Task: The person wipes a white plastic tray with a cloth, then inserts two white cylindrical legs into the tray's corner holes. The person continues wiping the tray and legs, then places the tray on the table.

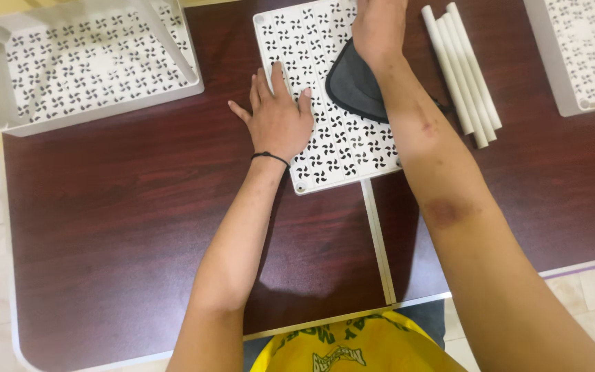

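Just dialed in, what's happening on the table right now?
A person leans over a dark wooden table. The left hand lies flat on a white patterned panel, while the right hand presses a dark grey cloth against it. White tubes lie beside the panel to its right.

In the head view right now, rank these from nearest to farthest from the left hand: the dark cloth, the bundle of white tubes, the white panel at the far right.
From the left hand:
1. Dark cloth, just to its right, under the right hand.
2. Bundle of white tubes, farther right on the table.
3. White panel, at the far right edge.
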